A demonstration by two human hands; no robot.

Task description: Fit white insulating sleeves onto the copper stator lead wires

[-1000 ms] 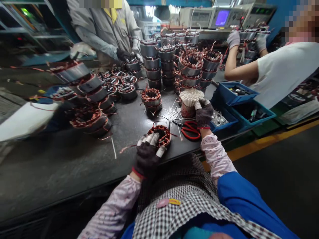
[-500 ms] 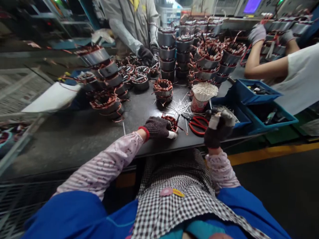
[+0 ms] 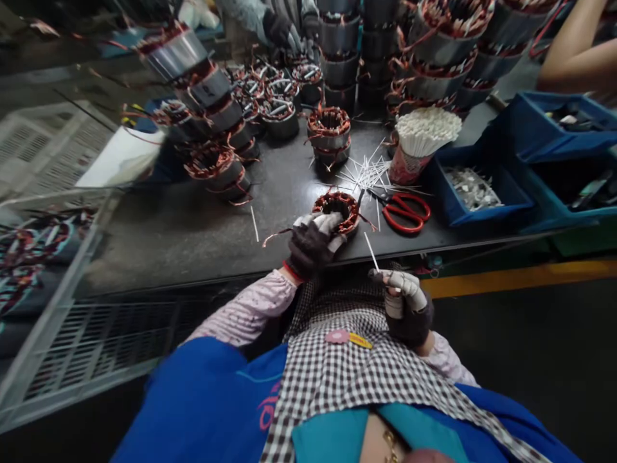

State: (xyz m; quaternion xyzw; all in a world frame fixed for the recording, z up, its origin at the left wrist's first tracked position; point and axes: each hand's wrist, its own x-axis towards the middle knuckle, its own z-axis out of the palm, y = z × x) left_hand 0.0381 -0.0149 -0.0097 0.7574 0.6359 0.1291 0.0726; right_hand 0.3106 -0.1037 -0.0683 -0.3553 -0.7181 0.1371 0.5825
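Note:
A small motor stator (image 3: 351, 207) with copper windings lies near the table's front edge. My left hand (image 3: 313, 241), in a dark glove with white-wrapped fingers, grips its near left side, fingertips over the rim. In front of the table edge, my right hand (image 3: 409, 301) pinches a thin white stick (image 3: 371, 251) that points up toward the stator. Red-handled scissors (image 3: 407, 212) rest right of the stator. Behind them several white sticks (image 3: 365, 173) are scattered, beside a patterned cup (image 3: 407, 166) packed with more sticks.
Stacked stators (image 3: 340, 61) line the back, with a leaning stack (image 3: 205, 90) at left. Another short pair (image 3: 329, 132) stands mid-table. Blue bins (image 3: 486, 212) sit at right. A co-worker's gloved hand (image 3: 279, 31) is at the back; another person's arm (image 3: 573, 51) shows upper right.
The view has tilted down. My right hand has come from beside the blue bin to the front of the table, with a white stick now visible. My left fingers have shifted onto the stator's rim.

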